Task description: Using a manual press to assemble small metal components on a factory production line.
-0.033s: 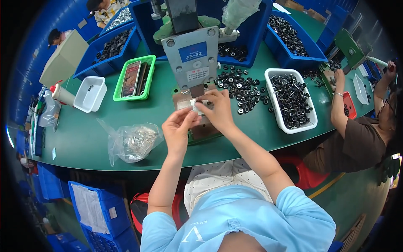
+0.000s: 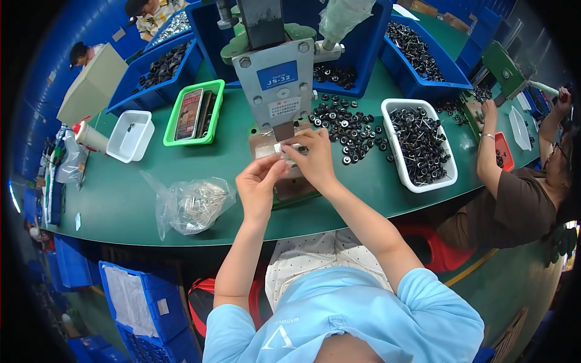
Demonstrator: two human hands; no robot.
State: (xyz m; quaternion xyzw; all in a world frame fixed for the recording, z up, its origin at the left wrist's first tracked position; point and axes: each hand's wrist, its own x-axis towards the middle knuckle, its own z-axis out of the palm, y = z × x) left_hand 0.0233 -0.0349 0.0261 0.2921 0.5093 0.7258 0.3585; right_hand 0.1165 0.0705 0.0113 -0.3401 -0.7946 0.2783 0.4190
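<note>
A bench press (image 2: 275, 85) with a grey steel front plate stands before me, its ram (image 2: 284, 130) just above my fingertips. Close in front of the ram, my left hand (image 2: 257, 184) has its thumb and forefinger pinched together; what lies between them is too small to make out. My right hand (image 2: 311, 157) reaches in from the right with bent fingers closed at the press's work spot, and they hide whatever they grip. A small white piece (image 2: 278, 147) shows between the two hands. Loose black round caps with metal centres (image 2: 348, 130) lie heaped beside my right hand.
A white tub (image 2: 387, 136) of black pieces with metal pins stands right. Left are a clear bag of metal pins (image 2: 203, 202), a green basket (image 2: 175, 136) with a phone, and a white tray (image 2: 127, 148). Blue bins (image 2: 139, 91) line the back. A co-worker (image 2: 514, 193) sits right.
My left hand has shifted very slightly right, its fingertips still pinched. The right hand stays nearly where it was at the press.
</note>
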